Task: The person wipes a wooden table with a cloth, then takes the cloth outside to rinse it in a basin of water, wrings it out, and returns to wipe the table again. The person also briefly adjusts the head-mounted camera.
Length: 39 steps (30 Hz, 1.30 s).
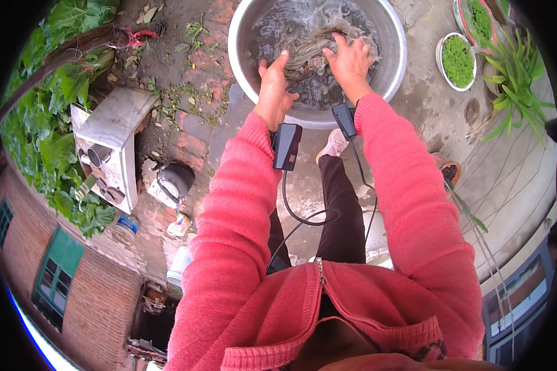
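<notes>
A large round metal basin (240,59) holds dark, murky water. In it lies a soaked grey-brown stringy bundle (312,52), perhaps a mop head or wet cloth; its exact kind does not show. Over the basin's near left side is my left hand (275,89), thumb and fingers apart, close to the left edge of the bundle. My right hand (351,63) rests its spread fingers on the right part of the bundle. Both wrists carry a small black device, the left one (287,147) and the right one (345,120), with cables running down.
To the right stand a bowl of green sprouts (458,60), a spiky-leaved plant (517,86) and a flowerpot (449,170). On the left are a white-topped stand (117,114), a dark kettle (176,180) and leafy plants (56,154). My shoe (333,145) is just below the basin.
</notes>
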Motion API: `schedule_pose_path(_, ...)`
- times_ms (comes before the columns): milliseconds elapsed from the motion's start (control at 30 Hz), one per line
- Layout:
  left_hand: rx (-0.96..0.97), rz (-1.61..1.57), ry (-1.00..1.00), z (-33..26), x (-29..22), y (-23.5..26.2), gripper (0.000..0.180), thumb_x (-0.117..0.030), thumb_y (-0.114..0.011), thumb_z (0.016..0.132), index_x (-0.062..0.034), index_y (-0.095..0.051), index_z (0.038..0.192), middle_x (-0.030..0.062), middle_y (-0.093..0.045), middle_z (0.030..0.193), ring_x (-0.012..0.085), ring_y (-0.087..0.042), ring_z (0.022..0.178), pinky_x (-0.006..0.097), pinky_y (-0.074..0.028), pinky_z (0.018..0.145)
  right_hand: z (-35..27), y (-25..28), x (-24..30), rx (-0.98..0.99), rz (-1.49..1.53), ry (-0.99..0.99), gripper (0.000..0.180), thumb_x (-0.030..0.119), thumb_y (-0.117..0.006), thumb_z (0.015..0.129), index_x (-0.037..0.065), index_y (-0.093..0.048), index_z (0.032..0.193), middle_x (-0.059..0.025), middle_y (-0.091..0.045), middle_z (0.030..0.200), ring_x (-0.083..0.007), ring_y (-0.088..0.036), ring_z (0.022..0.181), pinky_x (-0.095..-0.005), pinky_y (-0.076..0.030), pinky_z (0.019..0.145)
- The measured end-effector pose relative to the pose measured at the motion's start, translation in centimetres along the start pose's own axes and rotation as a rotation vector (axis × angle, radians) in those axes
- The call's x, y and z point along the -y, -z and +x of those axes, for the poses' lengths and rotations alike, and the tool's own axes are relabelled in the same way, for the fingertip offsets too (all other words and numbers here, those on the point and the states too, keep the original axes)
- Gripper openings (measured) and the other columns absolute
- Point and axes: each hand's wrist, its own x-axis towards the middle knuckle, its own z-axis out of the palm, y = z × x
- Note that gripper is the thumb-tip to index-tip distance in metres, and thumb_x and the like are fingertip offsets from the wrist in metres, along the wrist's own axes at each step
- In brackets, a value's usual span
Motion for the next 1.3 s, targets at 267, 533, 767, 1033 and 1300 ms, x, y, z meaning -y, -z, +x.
schedule_pose_path(267,0.201,-0.095,0.121,0.9,0.8,-0.5,0.099,-0.063,-0.063,0.085,-0.0191,-0.008,0.155,0.0133,-0.002,0.161,0.0547,-0.007,0.142,0.077,-0.016,0.104,-0.8,0.5,3.2,0.170,0.709,-0.342,0.041,0.017,-0.070,0.074,0.002,-0.064,0.112,-0.0234,-0.070,0.094,-0.0362,-0.069,0.089,-0.0418,-0.053,0.081)
schedule_pose_path(533,0.449,-0.254,-0.092,2.7,0.3,1.2,0.034,-0.036,-0.054,0.098,-0.0058,-0.061,0.112,0.0108,-0.066,0.102,0.0254,-0.065,0.092,0.042,-0.055,0.080,-5.7,4.5,7.7,0.080,0.981,0.047,0.032,0.032,-0.072,0.081,0.003,-0.065,0.092,-0.0194,-0.067,0.085,-0.0352,-0.067,0.080,-0.0416,-0.053,0.071)
schedule_pose_path(767,0.240,-0.183,-0.101,1.0,1.3,-2.3,0.036,-0.027,-0.050,0.100,-0.0053,-0.051,0.129,0.0126,-0.057,0.123,0.0288,-0.054,0.111,0.051,-0.043,0.095,1.3,2.8,3.4,-0.030,0.490,0.016,0.036,0.044,-0.062,0.089,0.009,-0.062,0.089,-0.0164,-0.065,0.089,-0.0386,-0.063,0.083,-0.0486,-0.050,0.074)
schedule_pose_path(1033,0.117,0.011,0.101,-0.1,-0.5,0.4,0.096,-0.061,-0.061,0.087,-0.0178,-0.008,0.155,0.0246,0.001,0.158,0.0517,-0.006,0.143,0.076,-0.014,0.106,1.4,0.3,2.0,0.194,0.006,0.357,0.060,0.053,-0.067,0.083,0.024,-0.055,0.135,-0.0200,-0.034,0.148,-0.0391,-0.031,0.136,-0.0692,-0.029,0.102)
schedule_pose_path(1300,0.231,-0.068,0.010,2.8,-0.3,0.3,0.086,-0.075,-0.054,0.083,-0.0077,-0.043,0.135,0.0219,-0.043,0.137,0.0383,-0.046,0.125,0.058,-0.042,0.099,-2.4,1.6,6.3,0.252,0.981,-0.131,0.041,0.012,-0.068,0.070,0.006,-0.067,0.110,-0.0199,-0.065,0.098,-0.0354,-0.066,0.090,-0.0400,-0.053,0.080)
